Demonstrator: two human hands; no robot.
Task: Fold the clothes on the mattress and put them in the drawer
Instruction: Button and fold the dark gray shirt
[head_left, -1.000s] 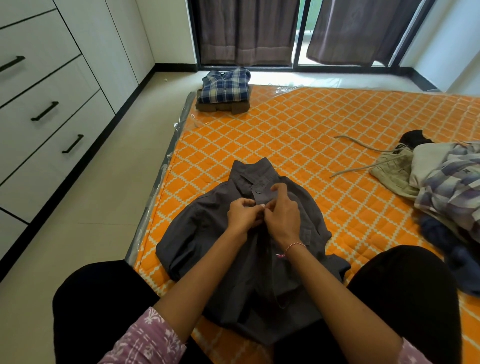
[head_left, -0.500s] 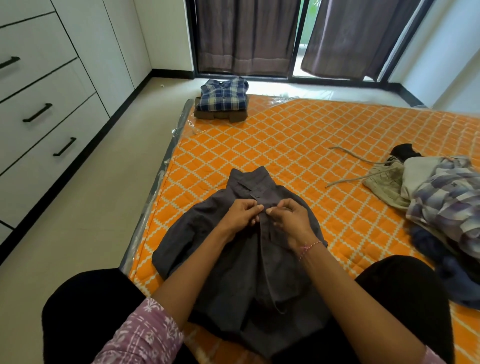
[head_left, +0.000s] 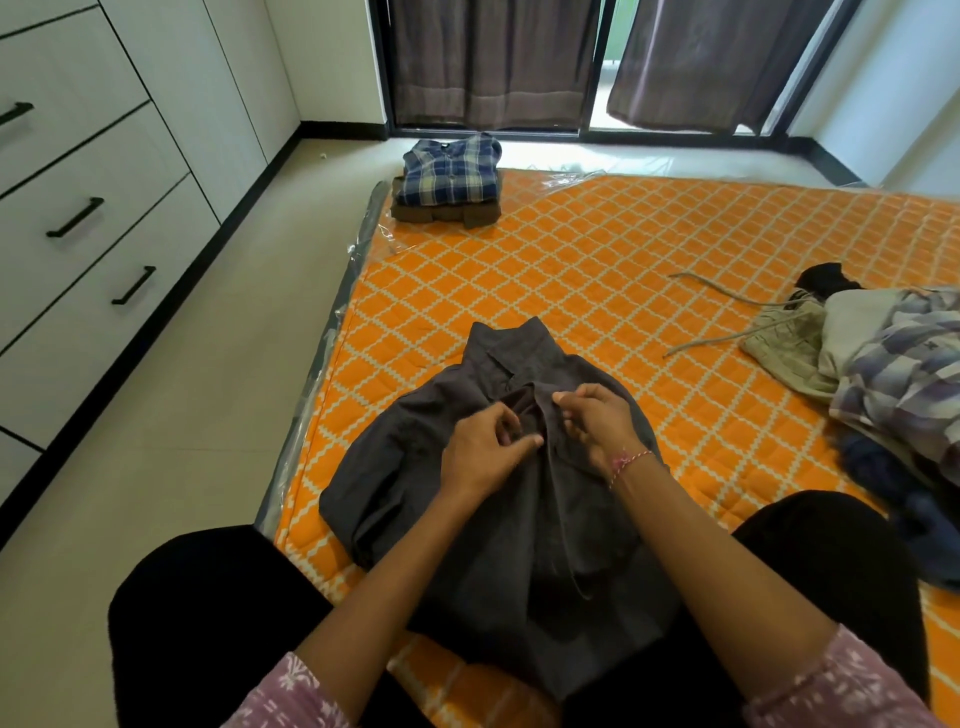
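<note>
1. Shirt (head_left: 498, 519) is spread on the mattress (head_left: 597, 270), collar away.
2. Placket is pinched by left hand (head_left: 480, 452) and right hand (head_left: 597, 421).
3. Fabric is judged soft, light; shoulders are best gripped.

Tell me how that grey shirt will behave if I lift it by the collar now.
The grey shirt will likely droop and lose shape: it lies rumpled and creased on the mattress. It looks thin, so probably light. Both hands, left hand and right hand, work at its placket, which may still gape.
</note>
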